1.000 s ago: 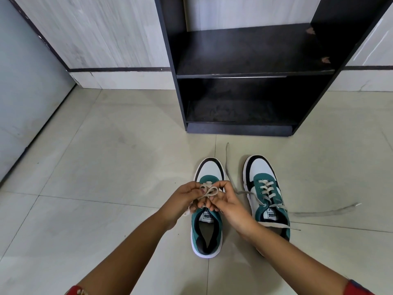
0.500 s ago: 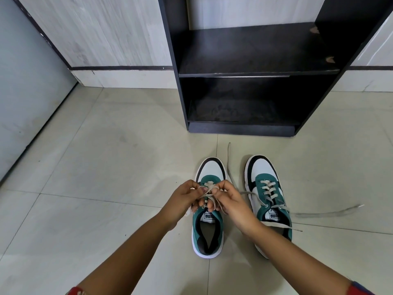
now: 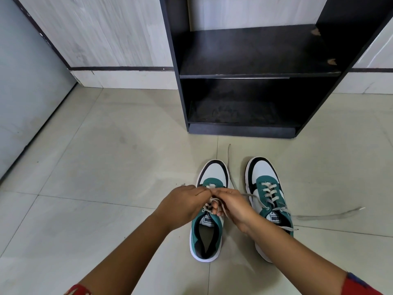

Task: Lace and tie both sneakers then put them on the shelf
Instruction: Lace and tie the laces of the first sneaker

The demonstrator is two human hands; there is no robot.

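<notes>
Looking down at a pale tiled floor (image 3: 85,167), I start at the far left with a grey wall panel (image 3: 25,81) meeting a light wood-grain wall. Moving right, my left hand (image 3: 182,204) is closed, its fingers pinched on the cream lace (image 3: 209,206) of the left sneaker (image 3: 209,226), a teal, white and black shoe standing on the floor with its toe pointing away from me. My right hand (image 3: 231,206) sits touching the left one over the same shoe's tongue, also closed on that lace; I cannot tell exactly which strand each hand holds, because the fingers cover the knot. Just beside it to the right stands the right sneaker (image 3: 268,199), laced through its eyelets but untied, its loose lace ends (image 3: 327,216) trailing across the floor, one toward the far right and one up between the two toes. Beyond both shoes, well apart, stands a dark open shelf unit (image 3: 255,71) with both shelves bare. I judge that I am mid-knot on the left sneaker. The next move calls for pulling the loops outward evenly to snug the bow, then gathering the right sneaker's loose ends.
</notes>
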